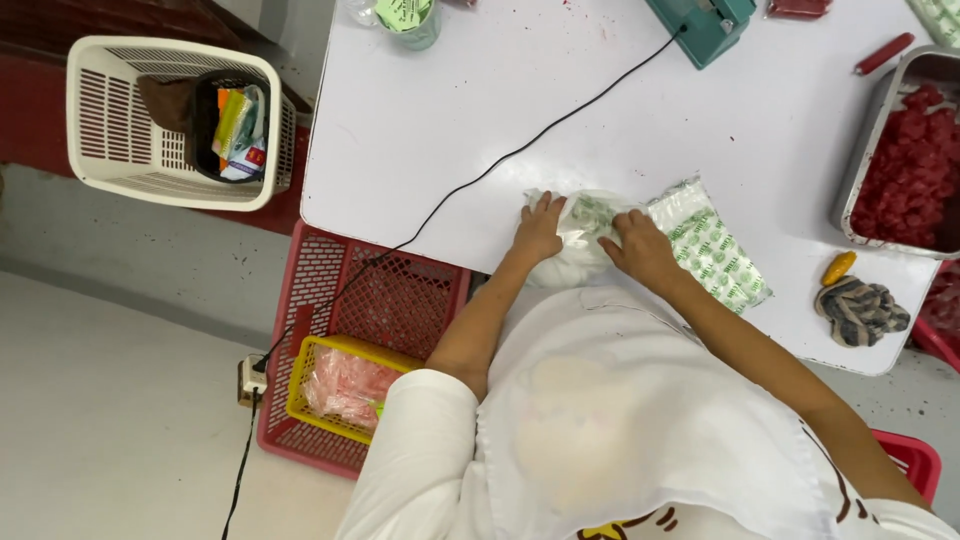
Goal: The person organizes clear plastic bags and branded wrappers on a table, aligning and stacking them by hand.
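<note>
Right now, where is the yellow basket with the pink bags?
In the head view, the yellow basket sits low on the left, inside the red crate beside the white table, below the person's left elbow.

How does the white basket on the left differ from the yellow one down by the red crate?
The white basket is larger and stands on the floor; the yellow basket is smaller and sits inside the red crate. The white basket holds a dark bag and colourful packets; the yellow basket holds clear bags of pink contents. Both are slotted plastic baskets with open tops.
</note>
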